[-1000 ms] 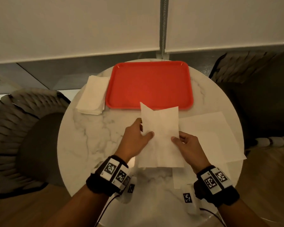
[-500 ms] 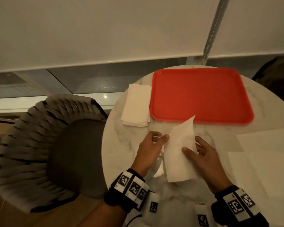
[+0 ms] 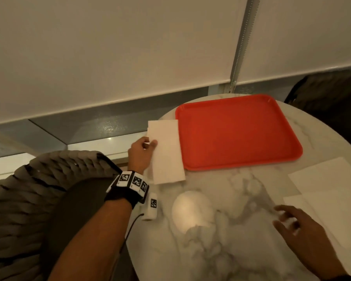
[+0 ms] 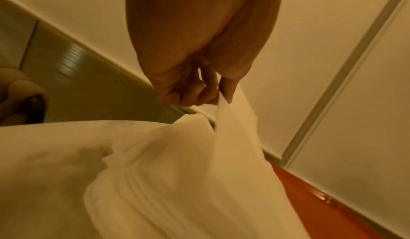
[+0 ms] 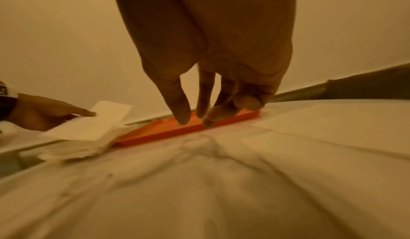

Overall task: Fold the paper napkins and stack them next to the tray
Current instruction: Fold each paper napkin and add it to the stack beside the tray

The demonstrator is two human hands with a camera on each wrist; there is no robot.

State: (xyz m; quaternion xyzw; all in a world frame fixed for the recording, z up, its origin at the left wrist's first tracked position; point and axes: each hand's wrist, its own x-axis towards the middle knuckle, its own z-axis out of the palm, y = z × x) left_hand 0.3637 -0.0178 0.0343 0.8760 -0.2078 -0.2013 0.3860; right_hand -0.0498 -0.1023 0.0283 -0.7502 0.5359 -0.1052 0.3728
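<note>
— Where's the folded napkin (image 3: 166,153)?
— Pinched in the left hand (image 3: 140,154), on the napkin stack (image 5: 75,148) just beside the red tray (image 3: 237,132).
— The right hand (image 3: 304,234)?
— Spread loosely above the bench (image 3: 221,250), holding nothing.

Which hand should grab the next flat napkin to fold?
Probably the right hand. It is open, holds nothing, and hovers beside the unfolded napkins at the table's right. The left hand pinches the folded napkin over the stack left of the red tray.
</note>
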